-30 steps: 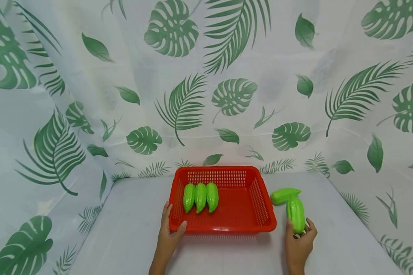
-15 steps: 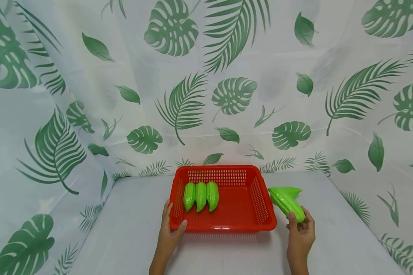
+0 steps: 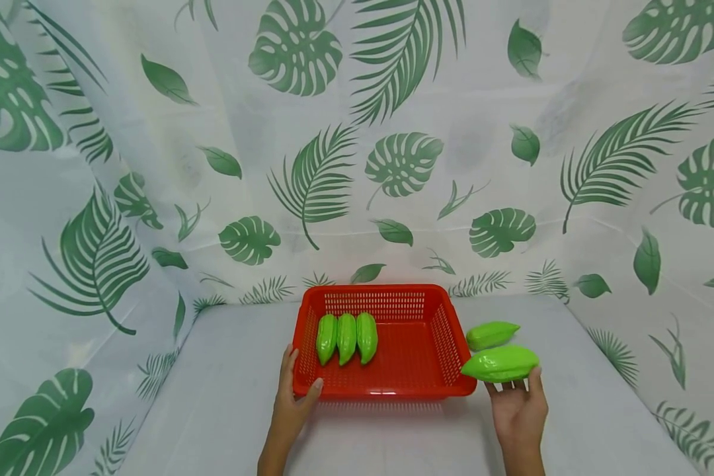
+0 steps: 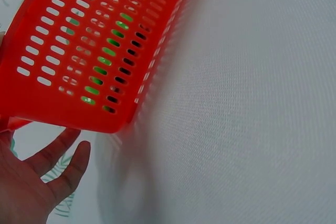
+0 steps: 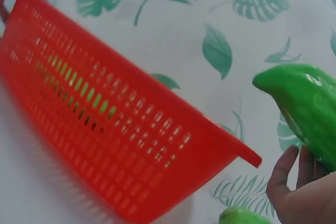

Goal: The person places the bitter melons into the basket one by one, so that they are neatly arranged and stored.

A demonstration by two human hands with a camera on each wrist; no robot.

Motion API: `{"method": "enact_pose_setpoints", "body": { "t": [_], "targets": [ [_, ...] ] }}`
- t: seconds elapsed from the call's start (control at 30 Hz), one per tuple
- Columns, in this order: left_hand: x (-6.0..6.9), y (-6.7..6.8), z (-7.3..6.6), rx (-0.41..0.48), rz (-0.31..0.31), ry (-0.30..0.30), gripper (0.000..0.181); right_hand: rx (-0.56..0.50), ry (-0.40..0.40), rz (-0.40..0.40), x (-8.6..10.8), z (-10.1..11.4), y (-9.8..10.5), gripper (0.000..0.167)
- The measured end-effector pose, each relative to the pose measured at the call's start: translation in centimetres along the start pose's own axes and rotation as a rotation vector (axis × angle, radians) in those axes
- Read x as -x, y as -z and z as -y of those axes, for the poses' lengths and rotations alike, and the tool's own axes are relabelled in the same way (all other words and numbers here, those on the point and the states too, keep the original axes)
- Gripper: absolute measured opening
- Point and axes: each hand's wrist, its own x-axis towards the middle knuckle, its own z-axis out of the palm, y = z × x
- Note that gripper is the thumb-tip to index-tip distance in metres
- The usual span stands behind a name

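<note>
A red plastic basket [image 3: 404,357] with slotted walls sits on the table, three glossy green bitter melons [image 3: 347,338] side by side in its left half. My left hand [image 3: 294,410] grips the basket's front left corner; in the left wrist view, fingers [image 4: 71,174] show beside the rim. Raised beside the basket's right end is another bitter melon [image 3: 501,363], held in my right hand [image 3: 520,413] with its pointed tip toward the basket. The right wrist view shows this bitter melon [image 5: 307,106] above the fingers. Just behind it lies one more bitter melon [image 3: 492,334] on the table.
A white cloth [image 3: 226,390] covers the table. Leaf-patterned sheets [image 3: 404,198] rise behind and at both sides. The basket's raised right wall [image 3: 449,344] stands between its inside and the held bitter melon.
My right hand has lifted the bitter melon off the table and turned it from lengthwise to crosswise, tip now pointing left. The left hand and basket have stayed in place.
</note>
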Motion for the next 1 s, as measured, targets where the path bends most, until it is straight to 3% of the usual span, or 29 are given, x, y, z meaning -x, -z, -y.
{"method": "enact_pose_setpoints", "body": {
  "t": [0.13,0.23,0.37,0.57,0.67,0.87,1.0],
  "targets": [
    [0.0,0.0,0.2,0.000,0.003,0.012,0.081,-0.270,-0.080,0.091,0.1,0.1,0.4,0.048],
    [0.1,0.0,0.3,-0.001,0.006,0.005,0.080,-0.346,-0.108,0.092,0.1,0.1,0.3,0.051],
    [0.0,0.0,0.1,0.003,0.001,-0.006,0.080,-0.270,-0.118,0.034,0.0,0.3,-0.4,0.052],
    [0.0,0.0,0.1,0.007,-0.006,-0.004,0.080,-0.087,-0.128,-0.061,-0.3,0.4,-1.4,0.019],
    [0.1,0.0,0.2,0.002,-0.002,-0.001,0.080,-0.050,-0.164,0.005,-0.2,0.3,-1.4,0.017],
    [0.1,0.0,0.3,0.009,-0.006,-0.012,0.080,-0.017,-0.156,0.268,-0.2,-0.4,-1.6,0.034],
    [0.0,-0.1,0.3,0.007,-0.008,-0.024,0.080,0.103,-0.151,0.248,-0.3,-0.5,-2.3,0.039]
  ]
}}
